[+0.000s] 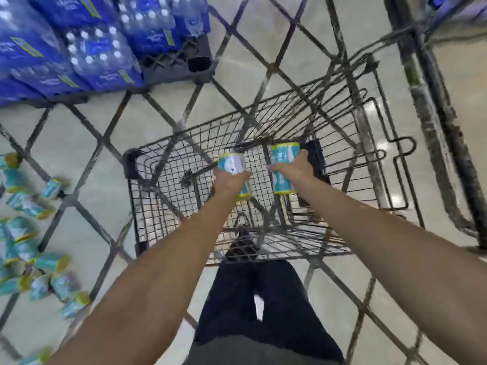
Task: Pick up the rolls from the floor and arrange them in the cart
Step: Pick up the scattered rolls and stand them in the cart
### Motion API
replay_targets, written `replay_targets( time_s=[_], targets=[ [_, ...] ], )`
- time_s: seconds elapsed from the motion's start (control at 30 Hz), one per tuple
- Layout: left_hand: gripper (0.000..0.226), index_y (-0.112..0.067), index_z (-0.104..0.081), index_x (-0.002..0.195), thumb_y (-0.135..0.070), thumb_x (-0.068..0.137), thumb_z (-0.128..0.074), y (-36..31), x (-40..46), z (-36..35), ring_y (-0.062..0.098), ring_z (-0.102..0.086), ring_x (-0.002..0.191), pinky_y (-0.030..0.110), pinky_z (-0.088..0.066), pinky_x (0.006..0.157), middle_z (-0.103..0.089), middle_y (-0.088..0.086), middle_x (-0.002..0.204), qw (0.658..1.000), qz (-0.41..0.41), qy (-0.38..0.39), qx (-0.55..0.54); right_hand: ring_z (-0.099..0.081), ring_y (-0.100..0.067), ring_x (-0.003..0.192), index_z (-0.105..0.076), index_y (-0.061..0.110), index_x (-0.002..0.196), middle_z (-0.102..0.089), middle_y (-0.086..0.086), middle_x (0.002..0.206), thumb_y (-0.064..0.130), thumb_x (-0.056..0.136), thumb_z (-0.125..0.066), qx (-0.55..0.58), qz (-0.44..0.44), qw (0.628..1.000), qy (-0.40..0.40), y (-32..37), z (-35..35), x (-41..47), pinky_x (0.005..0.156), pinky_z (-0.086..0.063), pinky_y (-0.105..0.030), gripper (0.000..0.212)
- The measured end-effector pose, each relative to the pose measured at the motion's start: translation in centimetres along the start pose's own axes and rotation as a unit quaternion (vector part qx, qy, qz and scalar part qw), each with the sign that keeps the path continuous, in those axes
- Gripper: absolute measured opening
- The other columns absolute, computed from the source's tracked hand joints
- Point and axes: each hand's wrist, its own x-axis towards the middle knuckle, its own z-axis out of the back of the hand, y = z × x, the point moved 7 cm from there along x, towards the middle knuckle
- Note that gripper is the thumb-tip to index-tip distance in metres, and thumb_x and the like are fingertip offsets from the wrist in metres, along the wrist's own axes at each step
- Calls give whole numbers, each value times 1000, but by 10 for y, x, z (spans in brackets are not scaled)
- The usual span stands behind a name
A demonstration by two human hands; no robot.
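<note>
Cart: dark wire metal mesh, matt, scuffed. Rolls in hands: glossy printed teal wrap, yellow ends. Floor: smooth glossy tile, dark grout lines. Water packs: shiny blue plastic film. Trousers: dark matt cloth.

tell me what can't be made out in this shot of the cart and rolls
- Head view: print on the roll in the left hand and the roll in the right hand is blurred and partly covered by fingers.
- Rolls on the floor: motion-blurred and cut off by the left edge, so no count is possible.
- Cart floor: crossed by wire mesh and the arms; whether rolls already lie there is unclear.
- Water packs: labels too blurred to read.
</note>
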Motion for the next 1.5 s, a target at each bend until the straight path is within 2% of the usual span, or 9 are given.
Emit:
replay_targets(
  time_s=[0.1,0.2,0.33,0.57,0.73,0.9,1.17,1.33,1.5],
  targets=[
    [79,-5,-39,138,-35,79,-83,-7,47,-23,23,-57,99,30,-46,76,-56,7,115,999,-3,-14,32,-60,-28,108,-31,10,146,-58,-9,124,31,73,-90,-14,-3,1000,16,6,-24,54,88,-52,-37,95],
    [88,-7,-37,137,-40,73,-87,-6,96,-45,27,-60,105,35,-54,84,-57,7,116,998,17,-27,50,-59,-32,121,-24,10,153,-56,-14,136,29,72,-90,-42,-5,999,24,5,-49,106,101,-52,-43,106],
    [99,-6,-37,138,-49,63,-86,8,161,-76,30,-60,115,41,-55,93,-57,12,127,991,47,-68,103,-44,-32,140,-7,11,162,-40,-14,156,32,79,-85,-87,-28,994,59,-7,-88,179,113,-41,-36,115],
    [99,1,-33,144,-53,75,-80,10,225,-132,31,-52,128,36,-47,101,-49,16,140,977,30,-60,201,-52,-34,128,-19,13,155,-46,-17,142,33,74,-83,-132,-50,989,52,-29,-117,253,105,-49,-39,105],
    [113,-1,-5,158,-51,83,-73,15,234,-144,38,-28,147,48,-34,115,-24,19,160,971,56,-56,224,-42,-33,140,-8,14,160,-29,-17,157,32,87,-74,-190,-45,980,39,-28,-123,266,110,-38,-32,100],
    [98,-4,-15,156,-43,85,-71,20,234,-140,41,-34,142,50,-34,115,-32,22,153,976,40,-58,206,-43,-35,139,-10,15,160,-32,-18,155,23,91,-66,-181,-68,980,42,-28,-124,262,111,-42,-37,90],
    [75,-7,-25,152,-34,93,-62,-3,199,-123,39,-50,127,47,-46,104,-37,21,148,990,23,-62,128,-61,-33,115,-40,12,140,-57,-14,130,18,88,-58,-148,-13,985,82,-27,-92,224,89,-56,-38,55],
    [64,-4,-40,142,-30,85,-54,-24,134,-87,37,-64,108,46,-57,88,-63,20,121,990,-19,-51,127,-60,-33,109,-49,8,136,-58,-15,127,18,92,-61,-218,110,964,107,7,-60,152,85,-50,-37,47],
    [50,-12,-47,133,-39,91,-57,-48,16,9,30,-63,106,44,-55,92,-59,9,118,982,-35,-126,136,-56,-41,119,-50,4,137,-56,-22,130,21,96,-58,-323,257,899,147,69,-36,38,98,-48,-47,45]
  ],
)
